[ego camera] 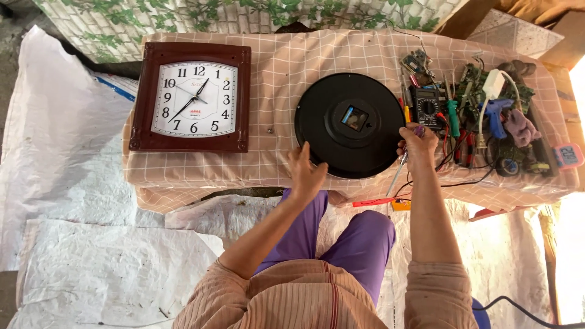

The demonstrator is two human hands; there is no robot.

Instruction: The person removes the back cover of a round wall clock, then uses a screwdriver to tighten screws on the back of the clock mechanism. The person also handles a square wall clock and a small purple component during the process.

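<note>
Bright daylight fills the scene, strongest from the right of the frame, where the edge at centre right and lower right is blown out to near white. The white sheeting (91, 256) on the ground at lower left is evenly lit and slightly washed out. Shadows are soft and short; a dark band lies under the near edge of the table (201, 183). The glass of the square clock (194, 97) shows little glare. Focus is sharp throughout, with mild wide-angle bending toward the corners.

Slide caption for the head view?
Left hand steadies a face-down round black clock; right hand holds a screwdriver at its rim.
</note>
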